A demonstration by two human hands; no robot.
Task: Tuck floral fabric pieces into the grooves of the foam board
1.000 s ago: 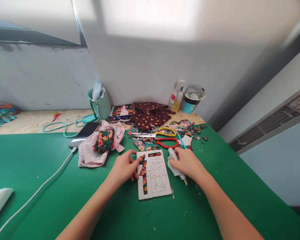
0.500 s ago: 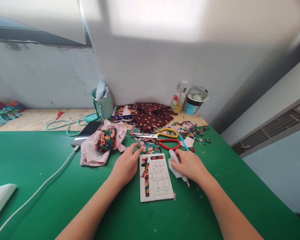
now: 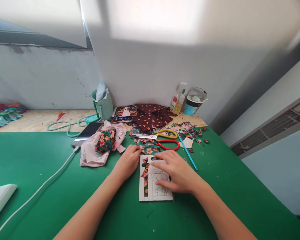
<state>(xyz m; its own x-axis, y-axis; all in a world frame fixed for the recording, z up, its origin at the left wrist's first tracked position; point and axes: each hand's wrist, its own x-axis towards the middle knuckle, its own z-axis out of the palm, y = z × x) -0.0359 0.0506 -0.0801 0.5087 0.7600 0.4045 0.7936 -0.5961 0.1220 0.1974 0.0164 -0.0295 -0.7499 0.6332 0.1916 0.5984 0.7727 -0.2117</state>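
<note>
A white board [image 3: 155, 196] with carved outlines lies on the table, red and dark floral fabric set in its left strip and top slot. My right hand [image 3: 177, 171] is over the board's right half, open with fingers spread, hiding part of the pattern. My left hand [image 3: 128, 160] rests beside the board's upper left corner, its fingers curled together at the left end of a teal floral fabric piece [image 3: 149, 148]; what they pinch, if anything, is hidden. Behind the board lie scissors [image 3: 168, 144] with one yellow and one red handle. A blue pen-like stick [image 3: 187, 151] lies to the right.
Pink cloth [image 3: 93, 155] with a floral bundle [image 3: 106, 140] and a phone [image 3: 86, 135] on a white cable lie left. Fabric scraps [image 3: 190, 130], maroon cloth [image 3: 152, 116], a bottle [image 3: 178, 100], a tub [image 3: 192, 105] and a green holder [image 3: 105, 106] line the back.
My right hand has moved left from beside the board to over it and spread its fingers. The white tissue-like wrap it held is out of sight. My left fingers have drawn together.
</note>
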